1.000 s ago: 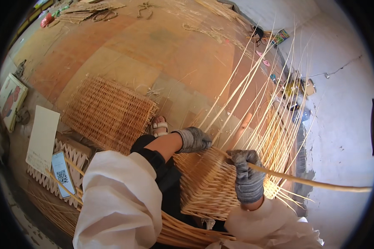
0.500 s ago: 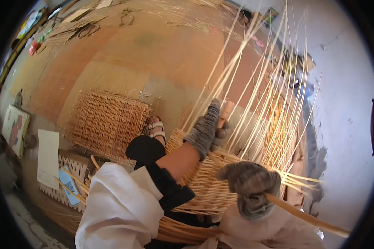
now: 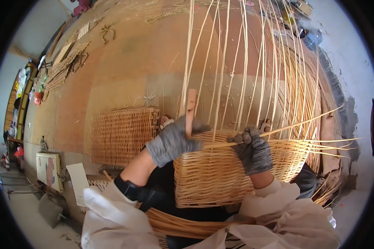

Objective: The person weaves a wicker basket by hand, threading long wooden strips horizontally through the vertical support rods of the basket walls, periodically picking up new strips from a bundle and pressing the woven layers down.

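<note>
A partly woven wicker basket (image 3: 214, 178) rests at my lap, with tall pale upright rods (image 3: 245, 66) rising along its far side. My left hand (image 3: 174, 140), in a grey knit glove, is at the basket's left rim. Its fingers close around the lower part of a short wooden stick (image 3: 190, 108); whether the stick is fixed to the basket is hidden. My right hand (image 3: 253, 151), also gloved, pinches a long willow rod (image 3: 295, 125) over the top edge. That rod runs from beside my left hand out to the right, angling upward.
A flat woven wicker panel (image 3: 122, 135) lies on the floor at left. Bundled rods (image 3: 183, 222) lie across my lap. More long rods (image 3: 307, 87) lean at right by the wall. Loose rod ends (image 3: 334, 143) stick out past the basket's right side. A white card (image 3: 77, 178) stands lower left.
My right hand has risen from the basket's near side to its top edge, bringing the rod from pointing down-right to lying along the rim. The view has shifted. The left hand stays with the stick.
</note>
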Tool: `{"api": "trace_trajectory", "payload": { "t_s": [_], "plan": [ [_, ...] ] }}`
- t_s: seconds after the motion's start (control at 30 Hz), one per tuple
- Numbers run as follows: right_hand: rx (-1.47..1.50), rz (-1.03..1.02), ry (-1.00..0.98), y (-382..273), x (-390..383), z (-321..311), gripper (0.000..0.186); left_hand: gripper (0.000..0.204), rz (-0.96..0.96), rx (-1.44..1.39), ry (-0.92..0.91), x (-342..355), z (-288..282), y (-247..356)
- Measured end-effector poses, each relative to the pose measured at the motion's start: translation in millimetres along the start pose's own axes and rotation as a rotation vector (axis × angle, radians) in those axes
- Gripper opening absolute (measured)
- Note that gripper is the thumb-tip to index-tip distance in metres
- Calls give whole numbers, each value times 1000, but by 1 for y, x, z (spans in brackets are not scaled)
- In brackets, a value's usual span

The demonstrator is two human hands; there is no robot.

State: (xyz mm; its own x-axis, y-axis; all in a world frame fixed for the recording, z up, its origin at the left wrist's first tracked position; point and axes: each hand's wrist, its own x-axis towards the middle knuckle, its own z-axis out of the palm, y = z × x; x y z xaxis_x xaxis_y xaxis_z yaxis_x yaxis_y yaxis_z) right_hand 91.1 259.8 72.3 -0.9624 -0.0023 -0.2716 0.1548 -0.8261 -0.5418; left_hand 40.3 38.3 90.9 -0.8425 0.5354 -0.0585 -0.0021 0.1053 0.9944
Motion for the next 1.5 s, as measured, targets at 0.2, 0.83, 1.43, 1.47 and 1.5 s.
{"api": "trace_trajectory", "payload": {
  "t_s": [0.2, 0.83, 1.43, 1.47, 1.5],
  "plan": [
    [-102, 211, -65, -20, 4, -18, 29, 37, -247, 58, 26, -12, 3, -8],
    [-878, -377, -686, -45, -7, 18, 26, 24, -270, 28, 157, -4, 12, 4],
    [-318, -168, -96, -17, 6, 13, 12, 35, -518, 6, 404, -20, 11, -50],
    [-209, -159, -75, -16, -5, -11, 11, 36, -480, 13, 380, -18, 10, -51],
    [-96, -164, -52, -15, -3, -35, 9, 35, -535, 42, 372, -10, 17, -34]
  ]
}}
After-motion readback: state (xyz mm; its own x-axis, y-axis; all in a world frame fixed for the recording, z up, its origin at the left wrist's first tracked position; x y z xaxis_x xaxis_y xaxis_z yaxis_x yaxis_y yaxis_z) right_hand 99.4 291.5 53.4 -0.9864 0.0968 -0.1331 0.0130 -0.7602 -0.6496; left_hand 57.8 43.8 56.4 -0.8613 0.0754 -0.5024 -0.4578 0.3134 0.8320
